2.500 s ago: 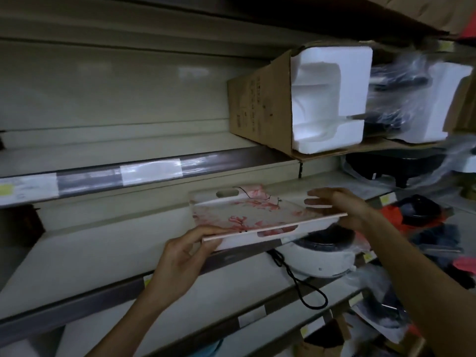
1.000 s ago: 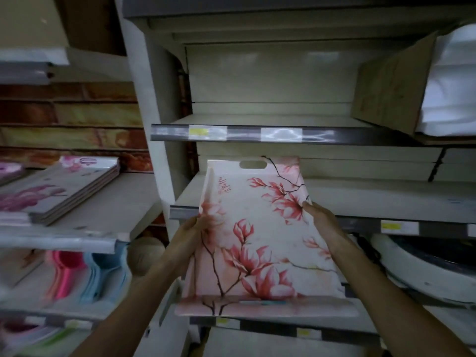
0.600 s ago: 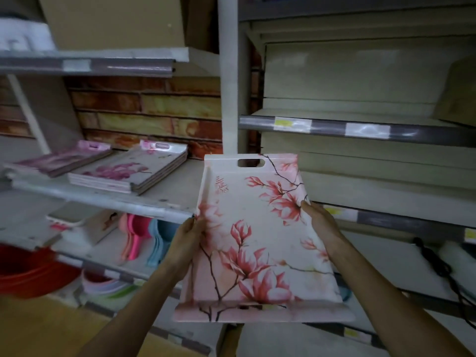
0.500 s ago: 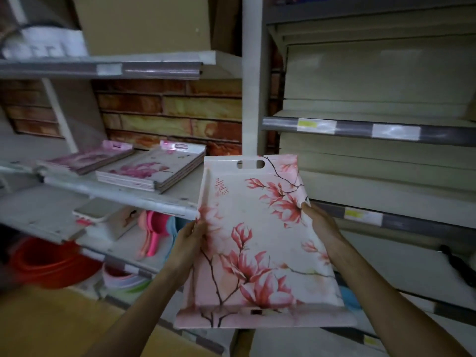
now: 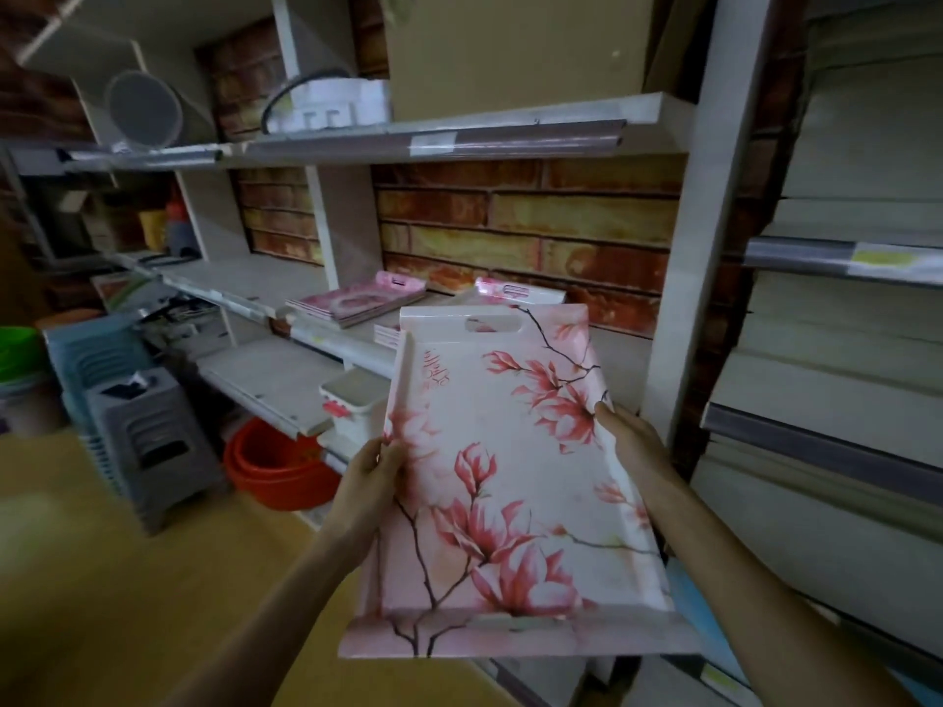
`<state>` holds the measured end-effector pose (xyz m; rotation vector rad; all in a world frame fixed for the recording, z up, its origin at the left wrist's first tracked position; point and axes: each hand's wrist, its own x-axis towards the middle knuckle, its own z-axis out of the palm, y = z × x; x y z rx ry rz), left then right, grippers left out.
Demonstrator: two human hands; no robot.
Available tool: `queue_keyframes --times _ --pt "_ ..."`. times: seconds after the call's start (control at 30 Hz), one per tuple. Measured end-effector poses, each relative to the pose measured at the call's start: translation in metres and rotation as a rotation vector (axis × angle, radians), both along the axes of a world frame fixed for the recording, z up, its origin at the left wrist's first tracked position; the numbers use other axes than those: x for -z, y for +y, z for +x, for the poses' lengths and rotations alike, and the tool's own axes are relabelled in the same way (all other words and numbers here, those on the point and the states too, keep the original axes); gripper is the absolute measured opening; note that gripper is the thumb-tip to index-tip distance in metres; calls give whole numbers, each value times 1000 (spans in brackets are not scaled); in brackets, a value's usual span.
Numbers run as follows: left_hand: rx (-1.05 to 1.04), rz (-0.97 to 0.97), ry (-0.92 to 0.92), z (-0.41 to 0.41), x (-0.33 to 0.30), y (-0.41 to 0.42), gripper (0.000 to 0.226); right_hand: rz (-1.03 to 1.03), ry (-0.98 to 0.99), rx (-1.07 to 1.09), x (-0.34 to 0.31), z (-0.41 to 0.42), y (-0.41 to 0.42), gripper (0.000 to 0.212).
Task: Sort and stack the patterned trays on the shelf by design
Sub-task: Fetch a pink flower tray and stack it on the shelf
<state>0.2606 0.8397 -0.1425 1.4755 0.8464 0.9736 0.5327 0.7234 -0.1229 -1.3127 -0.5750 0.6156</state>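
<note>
I hold a white tray [image 5: 510, 482] printed with pink magnolia blossoms in front of me, its handle slot pointing away. My left hand [image 5: 367, 477] grips its left rim and my right hand [image 5: 630, 441] grips its right rim. Beyond it, on the middle shelf [image 5: 331, 336], lie two stacks of pink patterned trays: one stack [image 5: 357, 301] further left, and a second stack [image 5: 515, 293] partly hidden behind the held tray.
A white upright post [image 5: 684, 298] separates this shelf bay from the one on the right. A cardboard box [image 5: 515, 53] stands on the upper shelf. Grey plastic stools [image 5: 148, 436] and red basins [image 5: 278, 466] sit on the floor at left.
The tray came off the right-hand shelf and turned lengthwise in both hands. My view has swung left, so the two tray stacks now lie right behind it.
</note>
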Motion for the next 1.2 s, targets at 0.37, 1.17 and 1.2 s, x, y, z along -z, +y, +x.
queue_keyframes --times 0.37,1.17,1.2 --pt "-57 16 -39 -26 -16 96 21 -20 -38 -106 -13 -15 129 25" --pt "47 -35 -107 -23 -52 370 27 -33 -155 -18 -57 -6 401 31" --pt "51 -25 -106 -23 -52 382 27 -27 -152 -6 -59 -10 408 32"
